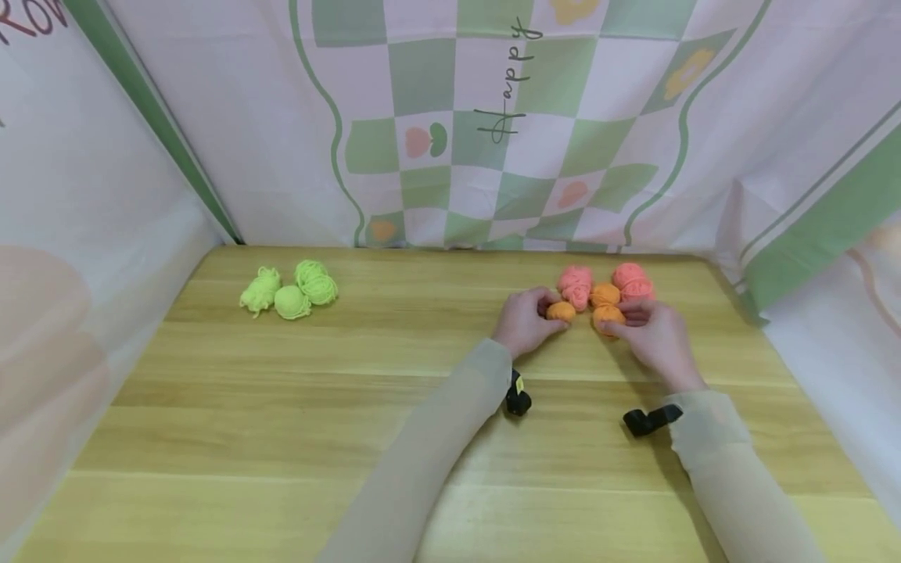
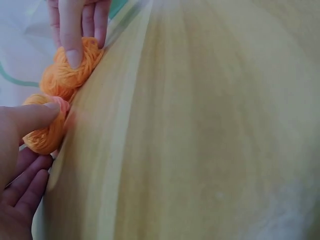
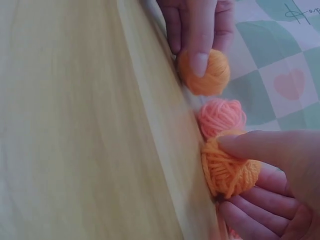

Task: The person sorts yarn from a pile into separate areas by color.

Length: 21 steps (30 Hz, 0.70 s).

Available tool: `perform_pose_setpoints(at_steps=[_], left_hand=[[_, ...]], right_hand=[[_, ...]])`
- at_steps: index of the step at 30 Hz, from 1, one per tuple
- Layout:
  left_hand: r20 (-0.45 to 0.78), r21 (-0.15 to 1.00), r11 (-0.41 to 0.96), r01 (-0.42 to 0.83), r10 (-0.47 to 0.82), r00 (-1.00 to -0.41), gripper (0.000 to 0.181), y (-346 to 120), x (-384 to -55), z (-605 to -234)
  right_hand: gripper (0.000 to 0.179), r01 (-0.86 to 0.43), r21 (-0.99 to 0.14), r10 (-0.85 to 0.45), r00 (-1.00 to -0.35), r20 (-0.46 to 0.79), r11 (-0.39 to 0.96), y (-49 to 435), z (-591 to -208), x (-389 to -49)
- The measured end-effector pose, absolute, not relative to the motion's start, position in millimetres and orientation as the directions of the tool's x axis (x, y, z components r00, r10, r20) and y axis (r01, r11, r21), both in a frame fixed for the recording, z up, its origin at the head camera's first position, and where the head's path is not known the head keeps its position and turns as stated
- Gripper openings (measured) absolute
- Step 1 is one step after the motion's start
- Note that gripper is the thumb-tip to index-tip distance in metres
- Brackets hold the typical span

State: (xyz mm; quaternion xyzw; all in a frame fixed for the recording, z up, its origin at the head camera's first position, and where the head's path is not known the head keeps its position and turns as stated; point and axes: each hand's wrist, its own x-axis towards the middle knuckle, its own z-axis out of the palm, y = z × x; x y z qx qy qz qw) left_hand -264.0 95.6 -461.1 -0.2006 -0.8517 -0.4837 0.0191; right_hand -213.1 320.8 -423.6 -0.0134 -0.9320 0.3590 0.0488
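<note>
My left hand (image 1: 524, 321) pinches a small orange yarn ball (image 1: 561, 312) between thumb and fingers at the back right of the table. Just right of it, my right hand (image 1: 659, 341) grips another orange yarn ball (image 1: 608, 320) low on the tabletop. A third orange yarn ball (image 1: 604, 295) sits right behind that one. Two pink yarn balls stand at the back, one pink ball (image 1: 576, 286) behind the left hand's ball and the other pink ball (image 1: 633, 282) behind my right fingers. In the right wrist view, the thumb lies over the orange ball (image 3: 230, 167).
Three lime-green yarn balls (image 1: 292, 302) lie grouped at the back left of the wooden table (image 1: 281, 438). A patterned cloth (image 1: 479, 117) hangs along the table's back edge, with more cloth at both sides. Black cameras (image 1: 518, 397) are worn at both wrists.
</note>
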Motion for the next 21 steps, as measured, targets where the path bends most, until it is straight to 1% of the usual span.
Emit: perform_pose_setpoints(at_steps=[7,15,21], left_hand=[[0.184,0.858,0.415,0.303,0.303,-0.935,0.028,91,-263,-454],[0.244,0.864,0.373,0.339,0.279,-0.929,0.036,86,-268,-444],[0.267,0.867,0.358,0.347,0.253,-0.93,0.036,78,-271,-431]], right_hand=[[0.059,-0.009,-0.667,0.061,-0.995,0.082,0.745,321,-424,-214],[0.061,0.012,-0.67,0.062,-0.997,0.051,0.743,322,-423,-213],[0.062,0.015,-0.67,0.063,-0.997,0.047,0.742,325,-424,-214]])
